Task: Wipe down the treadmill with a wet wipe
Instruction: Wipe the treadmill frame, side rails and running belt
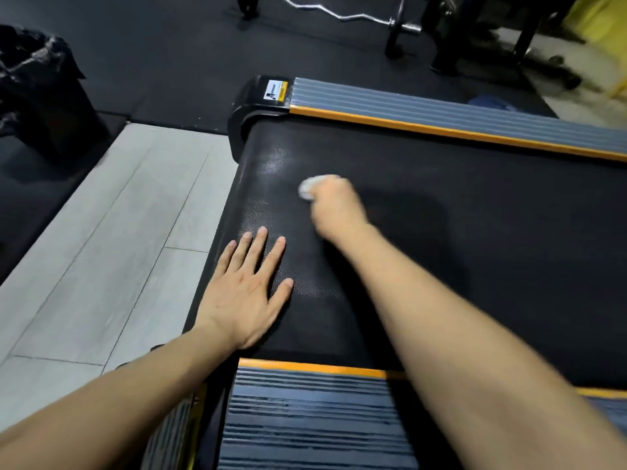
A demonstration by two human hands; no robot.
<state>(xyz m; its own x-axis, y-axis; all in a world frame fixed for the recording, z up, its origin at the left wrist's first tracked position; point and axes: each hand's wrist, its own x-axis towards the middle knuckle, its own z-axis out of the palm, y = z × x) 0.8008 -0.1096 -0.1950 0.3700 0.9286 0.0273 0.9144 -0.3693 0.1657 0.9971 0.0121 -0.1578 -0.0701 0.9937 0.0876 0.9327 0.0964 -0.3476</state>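
Here, a treadmill: black textured belt, grey ribbed side rails edged in orange, filling most of the view. Floor: pale grey planks to the left, dark mat beyond. Barbell: curled bar lying on the far mat. Left hand: flat on the belt near its left edge, fingers straight and spread. Right hand: blurred, fingers curled around a wet wipe, white and bunched, pressed to the belt mid-width.
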